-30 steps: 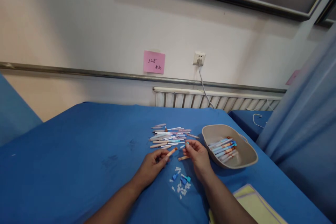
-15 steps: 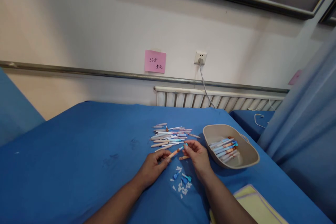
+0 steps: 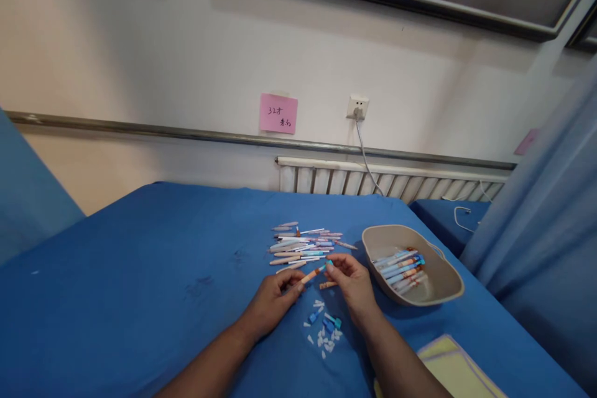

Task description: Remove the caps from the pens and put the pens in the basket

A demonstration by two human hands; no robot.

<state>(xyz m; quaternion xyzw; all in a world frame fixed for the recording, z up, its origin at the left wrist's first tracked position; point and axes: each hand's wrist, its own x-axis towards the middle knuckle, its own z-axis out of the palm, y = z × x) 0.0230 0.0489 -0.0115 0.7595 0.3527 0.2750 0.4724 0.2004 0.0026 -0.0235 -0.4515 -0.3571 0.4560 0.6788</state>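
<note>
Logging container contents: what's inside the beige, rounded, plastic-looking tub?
The tub holds a loose bundle of slim pen-like sticks, white, light blue and orange-brown, at least one with a bright blue end. Whatever lies beneath them is covered and can't be seen.

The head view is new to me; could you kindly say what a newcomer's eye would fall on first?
Probably the left hand and right hand, near centre, holding an orange barrel and a blue piece end to end over the blue cloth. A beige basket of pens stands to their right, and a pink note marks the wall above.
</note>
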